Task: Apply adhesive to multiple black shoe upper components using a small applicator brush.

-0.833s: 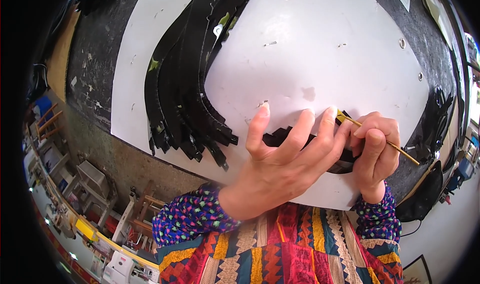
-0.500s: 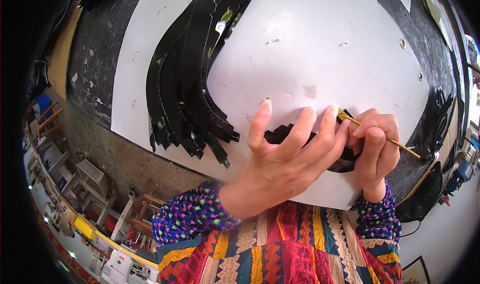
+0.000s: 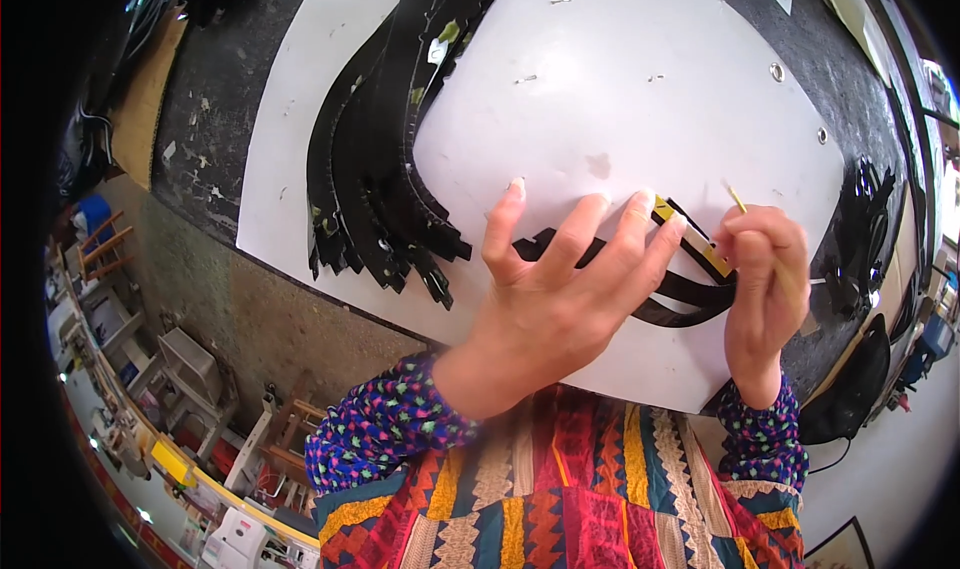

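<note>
My left hand point(image 3: 560, 289) is spread out, its fingertips pressing on a black strip point(image 3: 690, 291) that lies on the white sheet. The strip curves beneath the fingers and loops toward my right hand. A narrow yellow band point(image 3: 712, 257) with black edges runs from my left index fingertip to my right hand. My right hand point(image 3: 765, 269) is closed in a pinch around a thin yellow stick point(image 3: 737, 200), whose end juts up above the fingers. Its lower fingers are beside the near end of the yellow band; whether they grip it cannot be made out.
A thick bundle of black strips point(image 3: 365, 159) with jagged ends lies on the white sheet point(image 3: 560, 119) to the left. More black pieces point(image 3: 860, 219) are heaped at the right on the dark worktable point(image 3: 205, 129). Wooden stools point(image 3: 105, 239) and machines stand on the floor at left.
My right hand has drawn back from the left fingertips and the stick now points upward. More of the yellow band and black strip shows. The view has shifted a little.
</note>
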A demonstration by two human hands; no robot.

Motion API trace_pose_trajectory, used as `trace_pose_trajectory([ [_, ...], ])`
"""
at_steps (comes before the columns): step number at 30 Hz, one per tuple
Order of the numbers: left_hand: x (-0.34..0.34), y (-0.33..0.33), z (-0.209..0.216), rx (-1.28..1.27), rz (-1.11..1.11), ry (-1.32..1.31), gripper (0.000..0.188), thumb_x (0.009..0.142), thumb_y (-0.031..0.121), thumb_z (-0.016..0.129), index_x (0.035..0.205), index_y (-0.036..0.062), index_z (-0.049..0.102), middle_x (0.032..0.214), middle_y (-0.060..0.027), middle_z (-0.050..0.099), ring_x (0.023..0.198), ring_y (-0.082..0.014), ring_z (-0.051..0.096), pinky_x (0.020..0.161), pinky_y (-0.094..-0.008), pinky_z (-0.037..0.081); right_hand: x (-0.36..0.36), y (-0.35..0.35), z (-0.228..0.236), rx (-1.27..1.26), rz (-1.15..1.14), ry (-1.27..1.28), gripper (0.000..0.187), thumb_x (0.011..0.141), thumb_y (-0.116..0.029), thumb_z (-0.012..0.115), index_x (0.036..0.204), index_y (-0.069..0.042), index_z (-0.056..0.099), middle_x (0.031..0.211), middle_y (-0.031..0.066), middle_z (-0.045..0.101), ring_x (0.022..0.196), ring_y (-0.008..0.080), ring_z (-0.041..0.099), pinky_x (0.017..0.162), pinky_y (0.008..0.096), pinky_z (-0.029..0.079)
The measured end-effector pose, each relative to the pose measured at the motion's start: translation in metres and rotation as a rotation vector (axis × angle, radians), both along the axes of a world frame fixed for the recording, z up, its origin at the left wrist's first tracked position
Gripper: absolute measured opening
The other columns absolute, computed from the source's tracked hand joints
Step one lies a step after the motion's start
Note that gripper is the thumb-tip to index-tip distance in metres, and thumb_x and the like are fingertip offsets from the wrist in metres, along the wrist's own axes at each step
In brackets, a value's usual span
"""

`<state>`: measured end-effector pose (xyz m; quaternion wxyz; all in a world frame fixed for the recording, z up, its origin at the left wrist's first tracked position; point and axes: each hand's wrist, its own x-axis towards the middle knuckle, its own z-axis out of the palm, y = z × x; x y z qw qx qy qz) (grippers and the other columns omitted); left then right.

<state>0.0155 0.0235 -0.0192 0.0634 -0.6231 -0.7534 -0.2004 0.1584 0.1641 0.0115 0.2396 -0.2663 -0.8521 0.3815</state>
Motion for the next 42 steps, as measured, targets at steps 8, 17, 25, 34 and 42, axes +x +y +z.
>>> trace_pose_trajectory([
  [8, -0.008, -0.002, 0.003, -0.009, -0.035, -0.085, 0.037, 0.088, 0.017, 0.063, 0.122, 0.0280, 0.071, 0.127, 0.0040, 0.060, 0.117, -0.0153, 0.051, 0.114, -0.0491, 0.016, 0.002, -0.009, -0.007, 0.372, 0.045, -0.098, 0.031, 0.080, 0.009, 0.073, 0.107, 0.002, 0.062, 0.097, 0.0151, 0.063, 0.085, 0.0303, 0.061, 0.072, 0.0369, 0.050],
  [17, -0.010, -0.011, 0.008, -0.025, -0.026, -0.103, 0.043, 0.083, 0.012, 0.066, 0.125, 0.0217, 0.071, 0.127, -0.0009, 0.060, 0.117, -0.0180, 0.051, 0.115, -0.0457, 0.019, 0.002, -0.016, -0.008, 0.159, -0.079, -0.061, 0.026, 0.083, 0.013, 0.069, 0.106, 0.004, 0.060, 0.096, 0.0147, 0.062, 0.084, 0.0281, 0.060, 0.072, 0.0338, 0.050],
  [25, -0.017, -0.012, 0.010, -0.048, -0.041, -0.081, 0.044, 0.080, 0.009, 0.067, 0.123, 0.0198, 0.073, 0.124, -0.0016, 0.060, 0.114, -0.0184, 0.052, 0.115, -0.0465, 0.020, 0.002, -0.020, -0.016, 0.056, -0.128, 0.026, 0.024, 0.088, 0.011, 0.066, 0.109, 0.003, 0.057, 0.097, 0.0140, 0.060, 0.086, 0.0233, 0.058, 0.072, 0.0292, 0.049],
  [34, -0.020, -0.016, 0.015, 0.012, -0.032, -0.120, 0.040, 0.077, 0.008, 0.070, 0.116, 0.0167, 0.075, 0.116, 0.0011, 0.064, 0.107, -0.0172, 0.056, 0.115, -0.0468, 0.021, 0.010, -0.022, -0.019, -0.113, -0.160, 0.104, 0.020, 0.098, 0.006, 0.057, 0.118, 0.002, 0.054, 0.113, 0.0101, 0.052, 0.097, 0.0125, 0.055, 0.086, 0.0223, 0.046],
  [42, -0.019, -0.016, 0.016, 0.017, -0.008, -0.126, 0.037, 0.078, 0.009, 0.071, 0.113, 0.0162, 0.075, 0.111, 0.0028, 0.065, 0.106, -0.0162, 0.056, 0.115, -0.0473, 0.020, 0.008, -0.020, -0.021, -0.079, -0.210, 0.103, 0.024, 0.094, 0.010, 0.060, 0.117, 0.005, 0.054, 0.111, 0.0157, 0.056, 0.095, 0.0163, 0.057, 0.081, 0.0243, 0.050],
])
